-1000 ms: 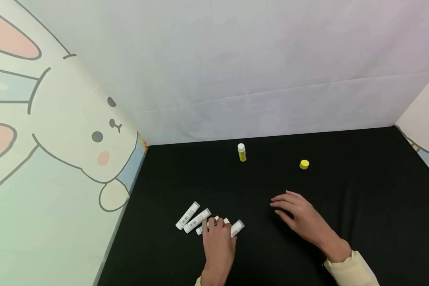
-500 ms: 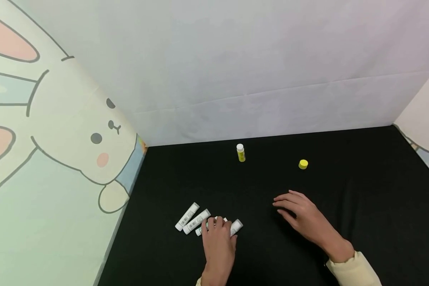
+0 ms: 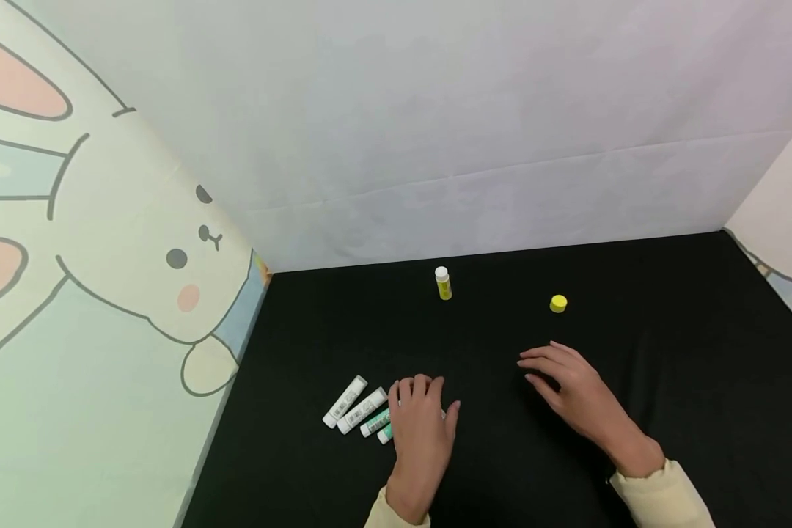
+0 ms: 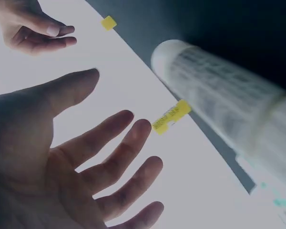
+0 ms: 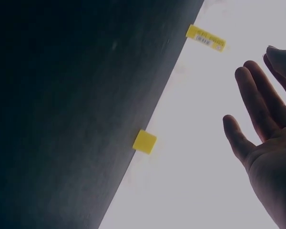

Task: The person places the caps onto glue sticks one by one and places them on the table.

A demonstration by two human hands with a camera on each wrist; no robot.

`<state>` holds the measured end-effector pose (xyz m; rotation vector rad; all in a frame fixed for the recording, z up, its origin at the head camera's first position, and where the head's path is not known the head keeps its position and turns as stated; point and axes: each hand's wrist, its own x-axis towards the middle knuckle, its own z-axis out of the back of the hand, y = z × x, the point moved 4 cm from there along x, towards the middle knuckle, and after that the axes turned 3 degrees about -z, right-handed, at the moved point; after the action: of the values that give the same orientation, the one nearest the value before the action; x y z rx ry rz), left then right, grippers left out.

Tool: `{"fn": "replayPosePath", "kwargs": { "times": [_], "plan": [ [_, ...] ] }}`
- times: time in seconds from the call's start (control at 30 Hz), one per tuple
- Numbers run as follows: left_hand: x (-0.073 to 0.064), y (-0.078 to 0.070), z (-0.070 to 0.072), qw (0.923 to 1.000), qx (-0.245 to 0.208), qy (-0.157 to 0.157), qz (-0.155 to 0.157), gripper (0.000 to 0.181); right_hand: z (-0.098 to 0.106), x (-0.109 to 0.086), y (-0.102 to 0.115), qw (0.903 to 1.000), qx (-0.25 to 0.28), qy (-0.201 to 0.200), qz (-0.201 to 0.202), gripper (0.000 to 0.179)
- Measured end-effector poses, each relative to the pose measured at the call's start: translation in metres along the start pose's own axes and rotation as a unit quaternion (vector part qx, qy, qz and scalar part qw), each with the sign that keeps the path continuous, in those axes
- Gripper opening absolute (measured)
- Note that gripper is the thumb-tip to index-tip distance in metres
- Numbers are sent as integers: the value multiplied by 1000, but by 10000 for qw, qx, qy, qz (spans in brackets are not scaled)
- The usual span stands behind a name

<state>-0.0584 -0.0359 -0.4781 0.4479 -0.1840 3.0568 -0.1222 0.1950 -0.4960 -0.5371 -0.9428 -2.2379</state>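
My left hand (image 3: 422, 422) hovers palm down over a row of glue sticks, its fingers spread and loosely bent, gripping nothing. Two white glue sticks, one (image 3: 345, 402) at the far left and another (image 3: 362, 411) beside it, lie slanted on the black table. Two green-labelled ones, one (image 3: 378, 421) and a second (image 3: 386, 433), are partly covered by the hand. In the left wrist view a blurred white tube (image 4: 219, 90) lies close past the fingertips. Off to the right, my right hand (image 3: 570, 389) is held above the cloth with relaxed fingers and nothing in it.
Farther back a yellow-labelled glue stick (image 3: 444, 284) with a white top stands upright. To its right sits a short yellow cap (image 3: 558, 303). A pale cloth wall (image 3: 488, 198) rises behind the black table (image 3: 501, 477), and a rabbit-printed panel (image 3: 125, 242) stands on the left.
My left hand has lifted away from the glue sticks and shifted right and forward, uncovering the lower ends of the green-labelled ones. The right hand has drifted slightly right.
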Motion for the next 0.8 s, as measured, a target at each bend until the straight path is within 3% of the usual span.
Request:
{"fn": "replayPosePath", "kwargs": {
  "times": [0.17, 0.27, 0.37, 0.5, 0.8],
  "plan": [
    [14, -8, 2, 9997, -207, -135, 35, 43, 5, 0, -8, 9998, -91, -65, -142, 20],
    [20, -11, 1, 9993, -313, -176, 66, 44, 9, 0, -12, 9996, -165, -122, -181, 37],
    [25, -13, 0, 9991, -381, -118, 133, 46, 12, 1, -14, 9992, -250, -155, -256, 21],
    [31, -15, -3, 9983, -523, 9, 250, 49, 15, 2, -17, 9982, -365, -180, -437, 48],
    [43, -16, -9, 9968, -687, -40, 405, 56, 17, 3, -24, 9970, -416, -227, -619, 47]
  ]
}}
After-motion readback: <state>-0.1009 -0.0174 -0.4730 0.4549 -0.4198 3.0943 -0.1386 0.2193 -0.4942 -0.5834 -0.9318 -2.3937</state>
